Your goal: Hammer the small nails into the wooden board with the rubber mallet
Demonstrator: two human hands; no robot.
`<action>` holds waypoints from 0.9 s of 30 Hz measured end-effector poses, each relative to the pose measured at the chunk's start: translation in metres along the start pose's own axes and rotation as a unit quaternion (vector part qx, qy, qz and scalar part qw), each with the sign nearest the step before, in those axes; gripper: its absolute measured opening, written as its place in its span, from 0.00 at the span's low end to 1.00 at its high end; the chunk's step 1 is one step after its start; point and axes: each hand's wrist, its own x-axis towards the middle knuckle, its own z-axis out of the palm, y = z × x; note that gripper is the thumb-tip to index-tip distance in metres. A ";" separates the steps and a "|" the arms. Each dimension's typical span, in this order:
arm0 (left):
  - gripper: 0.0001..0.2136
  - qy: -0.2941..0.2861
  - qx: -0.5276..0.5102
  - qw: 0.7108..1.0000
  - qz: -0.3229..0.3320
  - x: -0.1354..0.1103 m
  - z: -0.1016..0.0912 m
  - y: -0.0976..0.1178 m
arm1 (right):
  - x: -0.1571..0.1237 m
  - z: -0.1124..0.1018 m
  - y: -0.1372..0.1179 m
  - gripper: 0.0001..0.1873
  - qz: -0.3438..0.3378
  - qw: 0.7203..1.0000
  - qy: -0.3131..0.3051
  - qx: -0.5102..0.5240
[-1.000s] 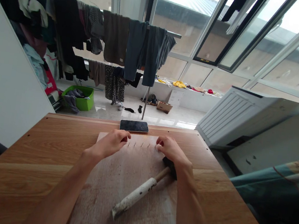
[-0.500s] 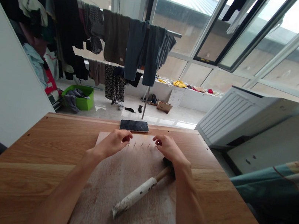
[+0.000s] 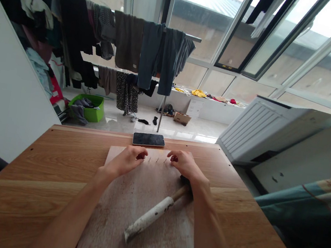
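A row of thin nails [image 3: 157, 160] stands upright in a pale, worn wooden board [image 3: 127, 213], near its far edge. Three of them show between my two hands. At the row's left end, my left hand [image 3: 127, 158] has its fingers curled together, covering the spot of the outermost nail. My right hand [image 3: 184, 164] is curled the same way over the right end. What the fingertips of either hand hold, if anything, is hidden. A hammer [image 3: 151, 217] lies diagonally on the board, its white-wrapped handle toward me and its dark head partly behind my right forearm.
Beyond the board lies a phone [image 3: 149, 139] on the wooden table [image 3: 53, 165]. Past the table's far edge stand a drying rack hung with clothes [image 3: 127, 43], a green basket [image 3: 94, 113] and a small cardboard box [image 3: 181, 118]. A white ribbed panel [image 3: 249, 124] leans at the right.
Both hands have shifted slightly inward and toward me. The outermost nails, visible beside the fingertips before, are now covered by the fingers. The hammer has not moved.
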 end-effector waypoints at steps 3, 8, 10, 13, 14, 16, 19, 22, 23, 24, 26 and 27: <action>0.08 -0.004 -0.019 1.000 -0.021 0.000 0.001 0.003 | -0.001 -0.003 -0.004 0.16 -0.008 1.000 0.007 0.013; 0.06 0.043 -0.044 0.997 -0.042 0.003 0.007 0.009 | -0.004 -0.010 -0.019 0.15 -0.024 0.999 0.016 0.038; 0.06 0.055 -0.041 0.997 -0.041 0.005 0.013 0.011 | -0.004 -0.010 -0.025 0.15 -0.021 0.999 0.013 0.031; 0.06 0.045 -0.032 0.998 -0.027 0.006 0.021 0.012 | -0.004 -0.007 -0.031 0.16 -0.021 0.999 -0.004 0.024; 0.06 0.042 -0.026 0.999 -0.021 0.007 0.022 0.012 | -0.004 -0.005 -0.032 0.16 -0.024 0.999 -0.010 0.026; 0.07 0.043 -0.010 0.999 -0.012 0.007 0.024 0.013 | -0.004 -0.003 -0.035 0.16 -0.027 0.999 -0.016 0.028; 0.08 0.052 0.007 0.999 -0.006 0.006 0.026 0.013 | -0.004 -0.002 -0.038 0.15 -0.028 0.999 -0.014 0.025; 0.09 0.063 0.008 0.998 -0.005 0.007 0.030 0.012 | -0.004 -0.004 -0.040 0.15 -0.034 0.999 -0.010 0.025; 0.10 0.066 0.007 0.998 -0.006 0.007 0.032 0.011 | -0.005 -0.005 -0.041 0.15 -0.037 0.999 -0.007 0.027; 0.10 0.068 0.004 0.998 -0.006 0.008 0.033 0.010 | -0.005 -0.006 -0.043 0.16 -0.041 0.999 -0.002 0.029; 0.09 0.073 -0.006 0.997 -0.011 0.009 0.036 0.009 | -0.005 -0.006 -0.045 0.16 -0.050 0.998 0.011 0.033; 0.09 0.075 -0.013 0.997 -0.015 0.009 0.036 0.009 | -0.004 -0.004 -0.047 0.16 -0.058 0.998 0.019 0.035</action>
